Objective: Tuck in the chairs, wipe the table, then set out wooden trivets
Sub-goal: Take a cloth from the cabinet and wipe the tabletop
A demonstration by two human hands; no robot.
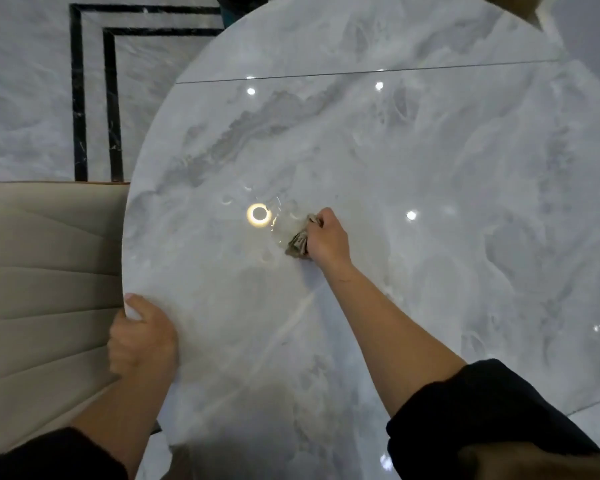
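Two dark sleeves, pushed up the forearms, enter from the bottom edge. The left grip (141, 337) is nearest. It is curled round the near-left rim of the one round, grey-marbled surface (430, 168), with a fingertip lying on top at the edge. Just beside that rim, on the left, stands one beige padded chair (49, 271) with stitched panels, its edge trimmed in orange.

Farther in, near the middle of the surface, the right grip (328, 239) is clamped on one crumpled, greyish-tan cloth (298, 244). The cloth is bunched under the fingers and pressed to the marble. Beside the cloth glows one ring-shaped lamp reflection, and several small bright spots are scattered around it.

Beyond, one thin straight seam crosses the surface. Past the far-left rim, the marble floor (25, 98) carries two dark border lines turning a corner. At the top edge are one dark shape and one tan shape, both too cropped to tell.
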